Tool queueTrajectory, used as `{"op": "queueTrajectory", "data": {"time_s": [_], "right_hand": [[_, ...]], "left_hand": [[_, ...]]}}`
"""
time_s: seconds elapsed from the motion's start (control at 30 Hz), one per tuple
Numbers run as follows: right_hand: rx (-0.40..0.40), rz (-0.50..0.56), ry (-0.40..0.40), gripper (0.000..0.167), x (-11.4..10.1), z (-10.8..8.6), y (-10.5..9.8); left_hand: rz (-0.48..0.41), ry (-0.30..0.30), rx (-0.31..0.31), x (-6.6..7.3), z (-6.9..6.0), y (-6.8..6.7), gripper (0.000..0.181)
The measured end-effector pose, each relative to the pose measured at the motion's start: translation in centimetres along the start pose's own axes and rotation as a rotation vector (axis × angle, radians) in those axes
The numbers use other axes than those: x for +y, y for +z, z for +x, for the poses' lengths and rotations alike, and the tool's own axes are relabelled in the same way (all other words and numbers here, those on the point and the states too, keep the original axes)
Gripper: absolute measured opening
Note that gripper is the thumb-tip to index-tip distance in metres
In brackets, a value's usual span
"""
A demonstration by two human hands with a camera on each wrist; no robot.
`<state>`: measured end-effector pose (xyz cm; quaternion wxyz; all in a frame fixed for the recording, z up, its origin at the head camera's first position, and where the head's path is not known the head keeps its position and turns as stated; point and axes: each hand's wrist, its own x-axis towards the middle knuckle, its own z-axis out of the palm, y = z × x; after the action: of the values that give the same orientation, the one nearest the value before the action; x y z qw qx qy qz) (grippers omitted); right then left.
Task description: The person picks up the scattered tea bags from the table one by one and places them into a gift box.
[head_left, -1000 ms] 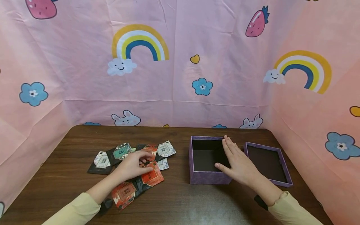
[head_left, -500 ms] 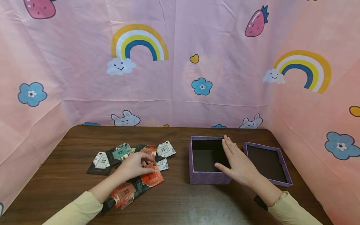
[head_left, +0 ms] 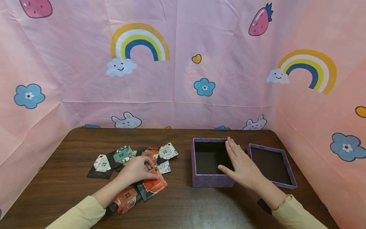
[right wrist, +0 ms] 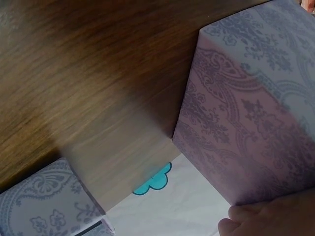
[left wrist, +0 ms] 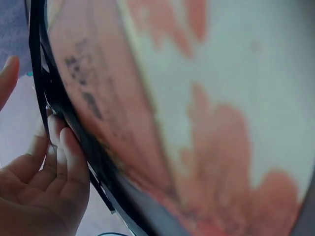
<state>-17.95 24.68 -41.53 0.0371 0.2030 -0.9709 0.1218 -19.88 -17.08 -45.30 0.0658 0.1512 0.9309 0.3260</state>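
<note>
While my right hand [head_left: 243,167] lies against the right wall of the purple box [head_left: 213,181], its fingers straight and gripping nothing, my left hand [head_left: 135,168] is to the left of that box, thumb and fingers nearly together, pinching the upper edge of an orange-and-black sachet [head_left: 154,184]. That sachet bears an orange label with dark characters too small to read. Farther left of the box than this one lie a teal-labelled sachet [head_left: 121,155] and a white floral sachet [head_left: 102,163], each with a panel of upright characters that I can't make out. Another white floral sachet [head_left: 168,151] lies nearer the box, to its left. A lower orange sachet [head_left: 125,197], left of the box and closer to me, carries a similar panel. In my left wrist view a printed packet fills most of the picture, its dark writing blurred past reading.

The box stands open at the top, its dark interior showing down to the floor; scrolling flowers pattern its outside. To the right of the box lies its purple-edged lid [head_left: 290,171], dark inside facing up. Behind the box hangs a pink cloth [head_left: 183,79].
</note>
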Motion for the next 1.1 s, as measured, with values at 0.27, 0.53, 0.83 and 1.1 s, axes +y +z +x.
{"op": "queueTrajectory", "data": {"time_s": [0.27,0.53,0.83,1.1], "right_hand": [[-0.002,0.009,0.003,0.1,0.0,0.0,-0.1],[-0.026,-0.02,-0.022,0.098,-0.1,0.0,-0.8],[-0.03,-0.028,-0.034,0.096,0.3,0.1,-1.4],[-0.024,-0.032,-0.043,0.093,0.7,0.2,-1.4]], "left_hand": [[-0.052,0.008,-0.021,-0.1,-0.1,0.0,0.031],[-0.217,0.005,-0.043,-0.8,0.2,-0.5,0.018],[-0.286,-0.061,-0.03,-0.2,0.2,-1.0,0.013],[-0.29,-0.08,-0.006,1.3,0.2,-2.2,0.012]]}}
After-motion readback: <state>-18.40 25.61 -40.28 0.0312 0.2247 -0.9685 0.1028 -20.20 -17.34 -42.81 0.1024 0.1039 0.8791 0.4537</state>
